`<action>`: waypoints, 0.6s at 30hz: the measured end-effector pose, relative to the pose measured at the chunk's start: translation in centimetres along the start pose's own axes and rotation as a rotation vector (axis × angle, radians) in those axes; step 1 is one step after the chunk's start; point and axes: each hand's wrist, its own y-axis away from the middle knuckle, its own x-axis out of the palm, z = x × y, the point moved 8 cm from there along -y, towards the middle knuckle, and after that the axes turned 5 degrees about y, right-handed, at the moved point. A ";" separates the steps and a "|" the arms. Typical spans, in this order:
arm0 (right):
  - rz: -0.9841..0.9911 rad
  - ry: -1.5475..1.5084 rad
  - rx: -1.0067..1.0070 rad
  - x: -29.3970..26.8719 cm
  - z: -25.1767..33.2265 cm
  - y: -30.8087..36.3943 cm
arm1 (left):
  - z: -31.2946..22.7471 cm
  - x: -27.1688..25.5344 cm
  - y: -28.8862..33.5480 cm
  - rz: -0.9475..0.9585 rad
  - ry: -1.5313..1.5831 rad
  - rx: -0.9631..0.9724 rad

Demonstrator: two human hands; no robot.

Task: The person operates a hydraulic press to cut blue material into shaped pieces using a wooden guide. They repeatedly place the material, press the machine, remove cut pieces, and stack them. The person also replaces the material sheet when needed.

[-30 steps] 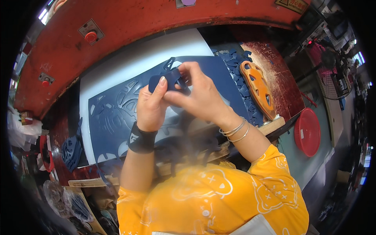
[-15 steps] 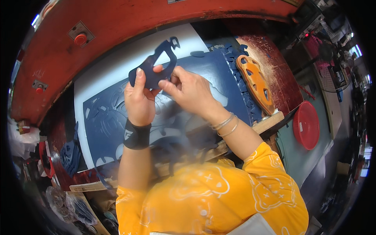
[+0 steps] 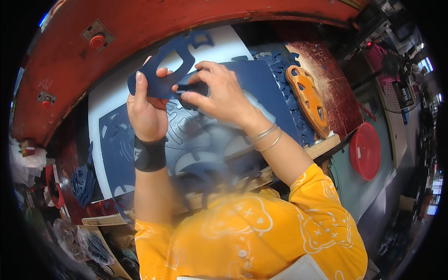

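Note:
My left hand, with a black band at its wrist, holds up a flat dark blue cut-out piece between thumb and fingers. A large opening shows in the piece, and its far end is hooked. Close beside it, my right hand curls its thumb and fingers around a small dark blue scrap, partly hidden and blurred. Beneath both hands lies a dark blue sheet with many shapes cut into it. Some cut-outs expose paler surface below.
A red machine beam with a red push button spans the far side. At the right lie an orange cutting die and a heap of blue scraps. A red basket stands farther right; blue pieces lie at the left.
My left hand has moved left with the cut-out piece. My right hand's fingers have spread wider and shifted slightly left, with a dark scrap now showing between them.

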 end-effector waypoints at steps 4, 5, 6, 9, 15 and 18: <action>-0.132 0.022 -0.015 -1.7 -3.1 -0.4 | -3.5 -1.7 -0.1 -0.128 0.096 0.137; -0.167 0.064 0.157 -2.5 -5.5 -0.2 | -4.6 -3.1 0.0 -0.261 0.108 0.171; -0.168 0.179 0.359 -3.2 -7.7 0.5 | -6.7 -2.7 -0.2 -0.149 0.123 0.235; -0.006 0.328 0.516 -3.3 -9.3 1.6 | -10.2 -2.3 -0.8 -0.011 0.042 0.196; 0.107 -0.083 -0.301 -1.3 4.3 -1.3 | -11.8 3.0 -1.9 0.318 0.092 0.105; 0.222 -0.066 -0.254 1.6 6.7 -4.0 | -11.4 4.5 -2.2 0.341 0.067 0.057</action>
